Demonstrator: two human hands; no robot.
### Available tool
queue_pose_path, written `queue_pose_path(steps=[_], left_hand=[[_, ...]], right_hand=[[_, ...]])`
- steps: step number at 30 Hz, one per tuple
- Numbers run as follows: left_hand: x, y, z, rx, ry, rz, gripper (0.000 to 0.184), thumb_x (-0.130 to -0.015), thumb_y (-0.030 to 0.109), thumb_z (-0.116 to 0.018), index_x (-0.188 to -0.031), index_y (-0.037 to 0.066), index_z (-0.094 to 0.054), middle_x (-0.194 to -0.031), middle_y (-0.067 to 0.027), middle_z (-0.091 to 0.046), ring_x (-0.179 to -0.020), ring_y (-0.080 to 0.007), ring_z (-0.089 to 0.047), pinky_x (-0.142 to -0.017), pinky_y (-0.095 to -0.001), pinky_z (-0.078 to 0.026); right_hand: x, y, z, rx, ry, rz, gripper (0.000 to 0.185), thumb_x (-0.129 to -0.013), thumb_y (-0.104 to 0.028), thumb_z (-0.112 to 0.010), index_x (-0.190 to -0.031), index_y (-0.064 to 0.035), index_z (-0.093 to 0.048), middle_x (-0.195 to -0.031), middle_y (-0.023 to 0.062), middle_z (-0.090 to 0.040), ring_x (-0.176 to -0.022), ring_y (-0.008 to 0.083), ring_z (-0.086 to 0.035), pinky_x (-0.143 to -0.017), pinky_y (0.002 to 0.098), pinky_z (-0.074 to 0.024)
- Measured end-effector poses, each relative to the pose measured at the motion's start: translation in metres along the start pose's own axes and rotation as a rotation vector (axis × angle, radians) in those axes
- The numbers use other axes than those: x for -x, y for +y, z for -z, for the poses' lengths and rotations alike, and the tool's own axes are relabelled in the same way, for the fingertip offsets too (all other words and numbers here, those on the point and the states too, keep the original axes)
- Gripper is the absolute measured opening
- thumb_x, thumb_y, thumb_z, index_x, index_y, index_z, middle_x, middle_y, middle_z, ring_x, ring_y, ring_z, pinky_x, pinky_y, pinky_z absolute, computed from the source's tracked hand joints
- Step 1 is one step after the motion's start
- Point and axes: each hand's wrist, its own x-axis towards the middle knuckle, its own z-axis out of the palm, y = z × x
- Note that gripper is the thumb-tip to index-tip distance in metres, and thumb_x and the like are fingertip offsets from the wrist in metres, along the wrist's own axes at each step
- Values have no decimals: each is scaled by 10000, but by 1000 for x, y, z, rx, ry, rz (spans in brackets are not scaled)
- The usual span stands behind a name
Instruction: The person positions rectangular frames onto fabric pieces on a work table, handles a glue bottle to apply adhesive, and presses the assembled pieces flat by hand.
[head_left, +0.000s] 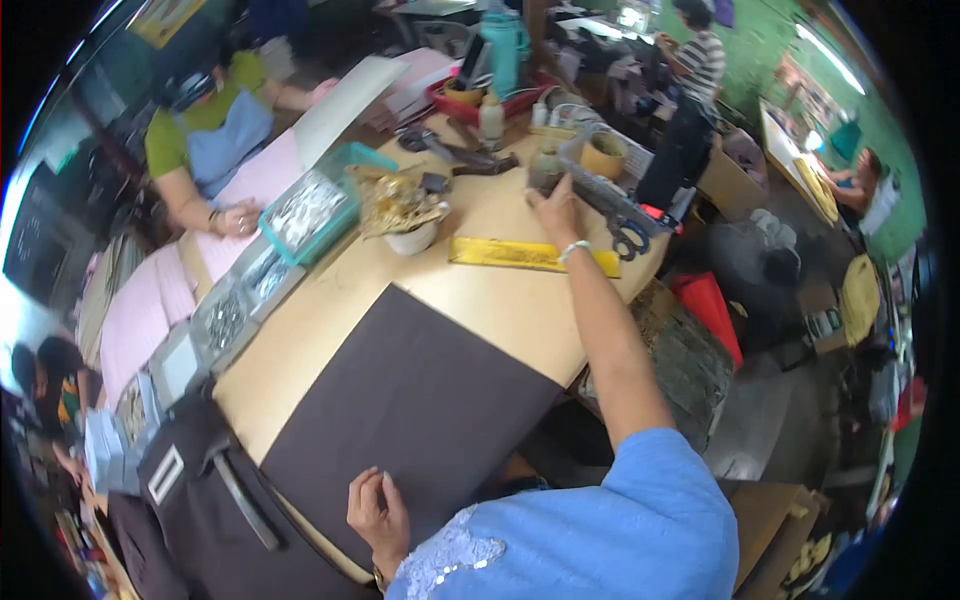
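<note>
My right hand (558, 208) reaches across the table, thumb and fingers around the near side of a small dark glass jar (546, 166). Just below that wrist lies a worn yellow ruler (505, 254), partly covered by my forearm. Dark-handled scissors (629, 240) rest to the right of the hand. A large dark brown sheet (410, 400) lies flat in front of me. Over its near edge is my left hand (379, 512), fingers loosely bent and apart, holding nothing. Whether it touches the sheet I cannot tell.
A white bowl (412, 240) heaped with brownish material stands mid-table beside a teal basket (352, 212) of metal pieces. Dark fabric with a strap (205, 490) hangs at left. A co-worker (215, 140) sits across by pink sheets (150, 310). A yellowish cup (602, 156) stands behind the scissors.
</note>
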Motion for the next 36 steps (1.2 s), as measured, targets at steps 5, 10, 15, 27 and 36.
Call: queue_pose_path(steps=[5, 10, 15, 27, 36], left_hand=[[1, 0, 10, 37, 21, -37, 140, -717, 38, -715, -720, 11, -577, -886, -154, -649, -766, -291, -638, -666, -345, -502], [11, -9, 20, -30, 109, -90, 178, -713, 98, -736, -662, 28, -580, -870, -117, -661, -730, -262, -646, -649, -343, -520], [17, -19, 15, -109, 123, -29, 180, -766, 78, -680, -931, 20, -635, -1011, -128, -634, -922, -266, -619, -791, -387, -492], [26, -41, 1, -321, -218, 96, 591, -882, 433, -510, -1345, 78, -417, -1431, -191, -304, -1342, -351, -248, -1019, -614, -224], [20, -38, 0, -250, -200, 107, 607, -863, 401, -550, -1339, 48, -417, -1432, -211, -293, -1344, -375, -232, -1036, -611, -194]], right_hand=[[-4, 21, 1, 127, -93, 30, 711, -678, -396, -745, -1122, 82, -462, -1091, 280, -589, -1048, 366, -569, -895, 403, -435], [45, 10, 13, -307, -56, 367, 638, -837, -280, -659, -1295, 43, -354, -1249, 217, -492, -1115, 355, -500, -973, 411, -388], [178, -76, 53, -76, -146, 460, 637, -859, -203, -628, -1373, 15, -323, -1411, 213, -341, -1318, 326, -316, -1089, 406, -244], [263, -71, 37, 675, -522, 544, 594, -920, -473, -437, -1395, -127, -351, -1457, 171, -272, -1324, 423, -250, -1054, 577, -199], [257, -88, 32, 535, -462, 573, 641, -883, -422, -532, -1383, -65, -349, -1446, 219, -269, -1326, 417, -247, -1074, 538, -188]])
